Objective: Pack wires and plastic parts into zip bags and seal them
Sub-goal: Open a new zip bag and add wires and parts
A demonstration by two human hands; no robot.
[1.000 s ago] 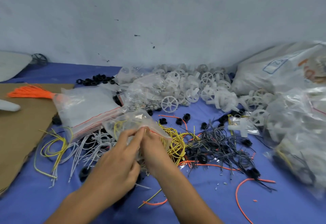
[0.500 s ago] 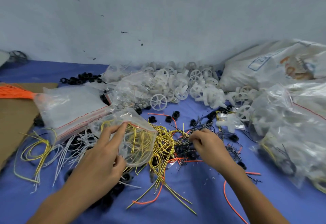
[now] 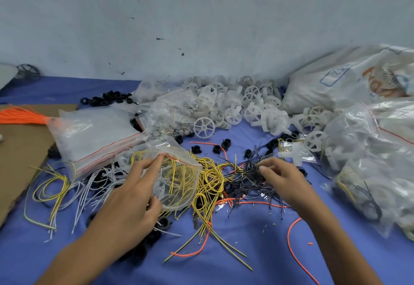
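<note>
Left hand grips the zip bag: index finger lies along the red zip strip and thumb sits under the lower edge, so the mouth gapes toward the right hand. Prob. held that way so more wire can go straight in. Bag is thin clear film, crinkly, w/ looped yellow wire inside.

Right hand is closed, fingertips pinching into the black wires, a fine springy tangle. Looks like it's picking out a few strands, tho I can't tell if any are lifted yet.

Btwn the two hands lie loose yellow wires, stiff coils w/ long tails running toward the person. A thin orange wire curls near the right forearm.

Left of the left hand are white wires, limp & thin. Just beyond it sits a flat stack of empty bags w/ red zip lines, handy for the next fill.

Beyond both hands are small black rings, then a heap of white wheels in hard spoked plastic. Right of the right hand are filled bags, glossy & bulging. All of it is on a desk under blue cloth.
</note>
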